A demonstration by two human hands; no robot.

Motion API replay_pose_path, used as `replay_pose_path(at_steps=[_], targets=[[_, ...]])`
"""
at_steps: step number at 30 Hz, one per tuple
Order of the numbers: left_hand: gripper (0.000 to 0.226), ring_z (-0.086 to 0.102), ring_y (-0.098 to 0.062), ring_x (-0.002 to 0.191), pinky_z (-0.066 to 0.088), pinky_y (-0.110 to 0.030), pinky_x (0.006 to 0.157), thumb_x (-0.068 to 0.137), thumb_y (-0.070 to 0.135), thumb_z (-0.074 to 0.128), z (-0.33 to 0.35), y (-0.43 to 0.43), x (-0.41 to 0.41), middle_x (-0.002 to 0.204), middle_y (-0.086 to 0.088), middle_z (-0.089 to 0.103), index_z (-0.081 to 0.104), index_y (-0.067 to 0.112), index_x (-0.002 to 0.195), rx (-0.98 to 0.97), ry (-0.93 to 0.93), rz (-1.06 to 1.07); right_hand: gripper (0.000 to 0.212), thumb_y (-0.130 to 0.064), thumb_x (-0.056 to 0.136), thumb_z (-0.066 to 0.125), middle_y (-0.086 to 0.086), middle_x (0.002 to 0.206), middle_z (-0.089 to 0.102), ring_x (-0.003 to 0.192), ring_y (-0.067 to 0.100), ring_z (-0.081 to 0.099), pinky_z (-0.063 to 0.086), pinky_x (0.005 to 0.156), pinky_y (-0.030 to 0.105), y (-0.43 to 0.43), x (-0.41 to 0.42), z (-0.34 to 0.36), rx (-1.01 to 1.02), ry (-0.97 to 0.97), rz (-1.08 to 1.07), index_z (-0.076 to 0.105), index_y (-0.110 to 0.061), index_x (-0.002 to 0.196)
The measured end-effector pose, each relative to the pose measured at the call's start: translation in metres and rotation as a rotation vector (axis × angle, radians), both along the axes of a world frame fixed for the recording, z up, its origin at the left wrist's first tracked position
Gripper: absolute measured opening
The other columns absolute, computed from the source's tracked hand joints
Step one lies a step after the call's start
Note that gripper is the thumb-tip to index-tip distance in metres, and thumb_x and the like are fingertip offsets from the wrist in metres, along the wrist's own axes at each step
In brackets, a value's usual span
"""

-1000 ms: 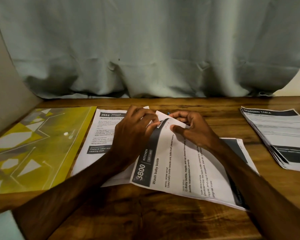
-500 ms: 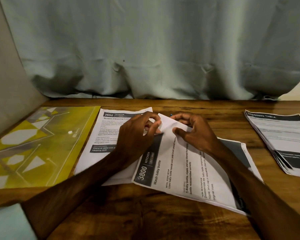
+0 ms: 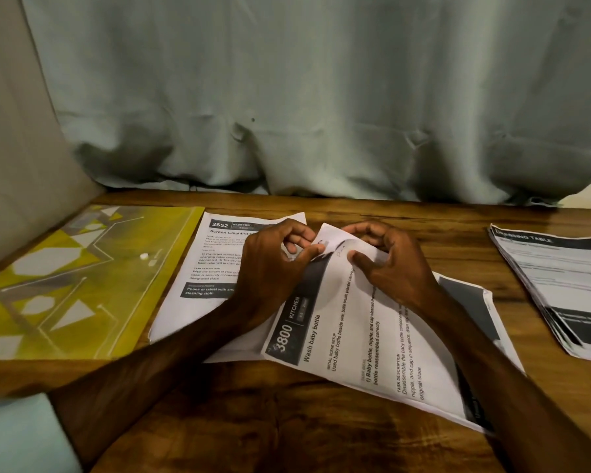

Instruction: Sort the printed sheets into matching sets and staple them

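Note:
A printed set headed "3800 Kitchen, Wash baby bottle" (image 3: 365, 339) lies turned sideways in the middle of the wooden table. Its far corner is folded up. My left hand (image 3: 277, 264) pinches that corner between thumb and fingers. My right hand (image 3: 389, 264) grips the same corner from the right, thumb pressed on the top sheet. Under my left wrist lies a sheet headed "2652 Bedroom, Screen Cleaning" (image 3: 215, 264). Another sheet with a dark band (image 3: 471, 302) shows beneath the 3800 set. No stapler is visible.
A yellow patterned plastic folder (image 3: 75, 281) lies at the left. A stack of printed sheets headed "Dressing Table" (image 3: 560, 285) sits at the right edge. A grey-green curtain (image 3: 321, 97) hangs behind the table (image 3: 287, 421).
The folded corner has risen a little between my fingers. Both hands stay at the same corner, and the view has shifted slightly.

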State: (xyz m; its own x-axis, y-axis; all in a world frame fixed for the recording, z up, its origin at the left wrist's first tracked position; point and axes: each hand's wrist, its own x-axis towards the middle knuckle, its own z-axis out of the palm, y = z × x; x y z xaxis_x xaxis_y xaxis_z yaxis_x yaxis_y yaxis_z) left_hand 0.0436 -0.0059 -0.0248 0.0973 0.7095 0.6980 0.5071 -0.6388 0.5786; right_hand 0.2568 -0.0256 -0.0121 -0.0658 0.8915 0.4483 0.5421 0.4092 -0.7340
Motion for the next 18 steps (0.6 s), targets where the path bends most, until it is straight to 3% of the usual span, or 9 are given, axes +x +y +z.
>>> replay_pose_path(at_steps=[5, 9, 11, 13, 16, 18], targets=[[0.025, 0.069, 0.004, 0.079, 0.051, -0.007, 0.068, 0.085, 0.026, 0.082, 0.0062, -0.0054, 0.0006, 0.085, 0.008, 0.074, 0.072, 0.015, 0.105, -0.044, -0.064, -0.028, 0.035, -0.016, 0.088, 0.077, -0.027, 0.104, 0.064, 0.085, -0.01, 0.066, 0.052, 0.063, 0.007, -0.0018, -0.0001, 0.0006, -0.022, 0.002, 0.005, 0.062, -0.033, 0.115], [0.016, 0.069, 0.003, 0.079, 0.052, -0.008, 0.07, 0.086, 0.024, 0.08, 0.0084, -0.0086, -0.0019, 0.088, 0.007, 0.074, 0.071, 0.016, 0.098, -0.013, -0.03, -0.059, 0.034, -0.016, 0.088, 0.078, -0.028, 0.103, 0.063, 0.087, -0.016, 0.064, 0.054, 0.063, 0.009, -0.0009, 0.0014, -0.0001, -0.014, -0.005, -0.003, 0.063, -0.031, 0.115], [0.012, 0.067, 0.004, 0.075, 0.055, -0.012, 0.073, 0.087, 0.023, 0.079, 0.0074, -0.0098, -0.0033, 0.092, 0.003, 0.076, 0.073, 0.018, 0.097, 0.028, 0.019, -0.061, 0.035, -0.016, 0.087, 0.078, -0.028, 0.103, 0.064, 0.088, -0.015, 0.065, 0.056, 0.065, 0.011, -0.0003, 0.0024, -0.0005, -0.004, -0.007, -0.009, 0.063, -0.033, 0.114], [0.011, 0.065, 0.0, 0.086, 0.056, -0.02, 0.08, 0.087, 0.024, 0.079, 0.0033, -0.0091, -0.0032, 0.099, 0.001, 0.076, 0.075, 0.018, 0.096, 0.097, 0.061, -0.008, 0.036, -0.015, 0.087, 0.078, -0.029, 0.103, 0.064, 0.088, -0.017, 0.064, 0.054, 0.064, 0.009, -0.0006, 0.0023, -0.0004, -0.005, 0.003, -0.01, 0.063, -0.034, 0.113], [0.013, 0.06, -0.015, 0.11, 0.037, -0.017, 0.1, 0.086, 0.032, 0.076, -0.0007, -0.0057, -0.0006, 0.113, 0.001, 0.074, 0.077, 0.02, 0.093, 0.213, 0.133, 0.091, 0.038, -0.013, 0.088, 0.078, -0.033, 0.102, 0.062, 0.088, -0.022, 0.061, 0.051, 0.065, 0.005, -0.0006, 0.0015, 0.0002, 0.001, 0.006, -0.019, 0.062, -0.037, 0.112], [0.015, 0.056, -0.019, 0.114, 0.031, -0.01, 0.1, 0.087, 0.034, 0.074, -0.0004, -0.0048, -0.0007, 0.115, 0.001, 0.072, 0.077, 0.02, 0.093, 0.263, 0.172, 0.096, 0.038, -0.012, 0.088, 0.078, -0.03, 0.104, 0.064, 0.088, -0.019, 0.062, 0.051, 0.066, 0.005, -0.0005, 0.0018, 0.0006, 0.003, 0.017, -0.023, 0.062, -0.036, 0.113]])
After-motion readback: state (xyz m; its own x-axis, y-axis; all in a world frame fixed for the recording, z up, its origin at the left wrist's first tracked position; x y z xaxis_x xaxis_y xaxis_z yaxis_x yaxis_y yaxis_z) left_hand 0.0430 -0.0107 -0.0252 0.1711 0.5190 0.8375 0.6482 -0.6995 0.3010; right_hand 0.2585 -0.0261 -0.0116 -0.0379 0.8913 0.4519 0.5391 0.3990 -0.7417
